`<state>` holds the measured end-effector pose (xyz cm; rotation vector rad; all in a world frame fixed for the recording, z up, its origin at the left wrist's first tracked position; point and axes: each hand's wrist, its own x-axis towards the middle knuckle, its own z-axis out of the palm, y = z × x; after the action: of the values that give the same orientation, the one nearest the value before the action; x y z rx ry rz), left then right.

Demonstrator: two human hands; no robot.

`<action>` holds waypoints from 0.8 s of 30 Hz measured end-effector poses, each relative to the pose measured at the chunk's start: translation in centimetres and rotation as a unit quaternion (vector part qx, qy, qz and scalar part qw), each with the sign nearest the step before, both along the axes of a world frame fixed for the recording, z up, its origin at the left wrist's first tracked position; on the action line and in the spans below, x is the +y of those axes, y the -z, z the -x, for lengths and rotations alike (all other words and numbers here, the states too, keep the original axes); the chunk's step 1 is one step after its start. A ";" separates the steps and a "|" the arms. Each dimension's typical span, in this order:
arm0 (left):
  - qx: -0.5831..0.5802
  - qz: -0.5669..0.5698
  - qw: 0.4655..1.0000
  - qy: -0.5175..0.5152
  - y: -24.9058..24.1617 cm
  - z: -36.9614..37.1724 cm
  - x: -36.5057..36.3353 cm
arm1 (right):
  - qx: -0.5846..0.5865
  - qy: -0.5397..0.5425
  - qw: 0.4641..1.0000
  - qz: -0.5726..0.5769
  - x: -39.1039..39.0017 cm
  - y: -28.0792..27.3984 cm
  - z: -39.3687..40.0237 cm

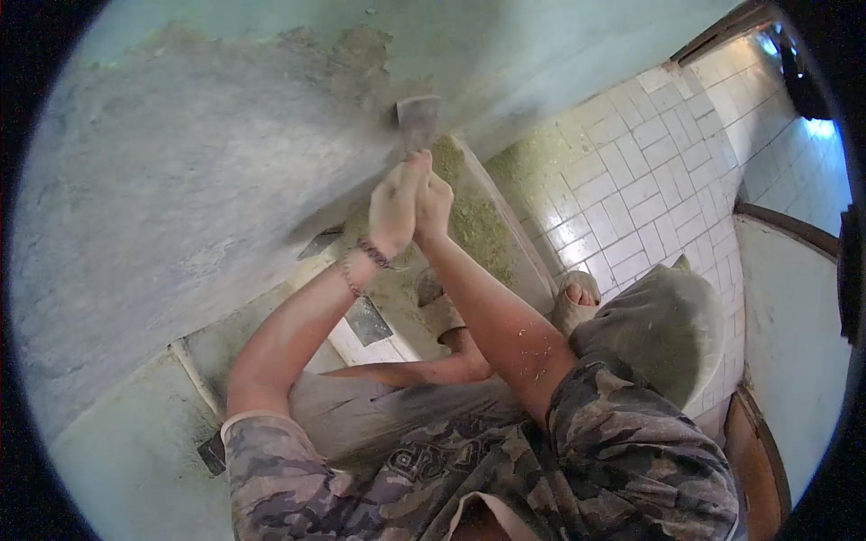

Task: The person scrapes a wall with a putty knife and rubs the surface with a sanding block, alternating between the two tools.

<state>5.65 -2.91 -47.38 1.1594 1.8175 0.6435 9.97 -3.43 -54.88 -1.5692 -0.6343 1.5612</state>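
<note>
Both of my hands are wrapped round the handle of a scraper (pixel 418 115), one against the other. My left hand (pixel 393 215), with a beaded bracelet (pixel 373 253) at the wrist, is closed on the near side. Beside it my right hand (pixel 436 204) is closed on the same handle, which the fingers mostly hide. The broad metal blade points away from me and lies at the wall (pixel 198 171), by a ragged edge between bare grey plaster and pale green paint. Whether the blade edge touches the wall is hard to tell.
Greenish crumbs and dust (pixel 478 212) cover the floor strip below my hands. Glossy white floor tiles (pixel 622 171) stretch off to the right. A thin pipe (pixel 195 377) runs at lower left. My sandalled foot (pixel 577 298) and bent knee are close by.
</note>
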 end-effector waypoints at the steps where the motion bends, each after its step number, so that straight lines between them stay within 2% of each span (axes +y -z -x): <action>1: 0.000 -0.006 1.000 0.000 0.6 -0.2 0.5 | -0.007 0.031 0.999 -0.035 -0.3 0.8 -0.1; 4: 0.049 0.041 0.998 0.000 2.1 -1.0 1.9 | -0.024 0.038 0.995 -0.089 2.0 0.1 -1.3; 6: -0.093 -0.130 0.983 -0.092 0.5 -3.3 2.8 | -0.069 0.051 0.990 -0.115 4.3 -2.4 -2.2; 7: -0.083 -0.135 0.984 -0.080 0.2 -3.2 3.6 | -0.066 0.043 0.991 -0.104 5.3 -3.2 -3.0; 9: -0.088 -0.137 0.983 -0.088 3.2 -2.9 3.2 | -0.061 0.034 0.993 -0.094 4.7 -2.6 -3.6; 11: -0.104 -0.140 0.981 -0.085 3.2 -3.9 2.5 | -0.215 0.042 0.950 -0.221 3.9 0.5 -3.5; 12: -0.107 -0.150 0.980 -0.082 4.1 -4.7 2.2 | -0.217 0.046 0.948 -0.230 3.5 1.2 -3.6; 14: -0.091 -0.252 0.950 -0.162 4.5 -6.6 2.4 | -0.220 0.066 0.948 -0.219 3.1 0.6 -4.4; 15: -0.088 -0.239 0.962 -0.102 4.7 -5.7 2.8 | -0.239 0.012 0.945 -0.223 4.3 0.9 -5.1; 16: -0.090 -0.232 0.963 -0.101 2.7 -5.6 3.6 | -0.242 0.013 0.946 -0.216 5.3 -1.5 -5.9; 18: -0.269 -0.169 0.944 -0.089 0.6 -5.5 5.0 | -0.153 0.007 0.977 -0.148 6.4 -5.6 -6.8; 19: -0.213 -0.182 0.957 -0.072 1.5 -5.0 5.0 | -0.162 0.055 0.962 -0.213 6.2 -4.6 -6.3; 20: -0.212 -0.190 0.956 -0.073 1.8 -4.8 4.0 | -0.160 0.054 0.961 -0.221 5.2 -2.5 -6.0; 22: -0.053 -0.130 0.988 -0.068 3.4 -5.9 2.1 | -0.263 -0.021 0.945 -0.195 4.0 0.8 -6.3; 23: -0.185 -0.210 0.951 -0.134 9.8 -5.9 2.7 | -0.298 -0.042 0.935 -0.187 3.9 1.4 -6.5; 24: -0.189 -0.216 0.950 -0.124 8.0 -6.3 3.9 | -0.348 -0.053 0.907 -0.231 4.4 1.5 -6.8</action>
<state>11.91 1.00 -55.42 0.9935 1.5395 1.3676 16.72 0.95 -56.35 -1.7080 -1.3859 0.7827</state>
